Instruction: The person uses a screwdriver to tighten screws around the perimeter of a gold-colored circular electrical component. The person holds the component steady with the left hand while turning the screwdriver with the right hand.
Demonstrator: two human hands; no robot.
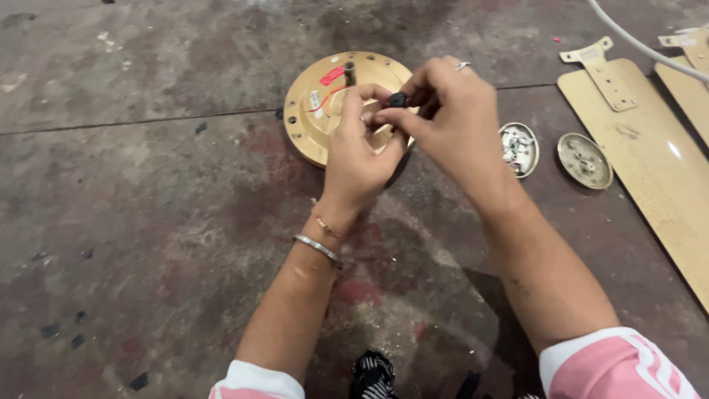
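Note:
A round gold fan motor housing (pixel 317 111) lies on the stained concrete floor, with a short shaft standing at its centre and red wires on top. Above its right side my left hand (pixel 358 159) and my right hand (pixel 450 118) meet. Both pinch a small black part (pixel 398 99) between their fingertips. A ring sits on a finger of my right hand, and bangles circle my left wrist. The hands hide the right portion of the housing.
To the right lie a small round cap holding loose hardware (pixel 519 148) and a round metal plate (pixel 584 159). Beige fan blades with mounting brackets (pixel 642 148) lie at the far right. A white cable (pixel 642 46) crosses the top right corner.

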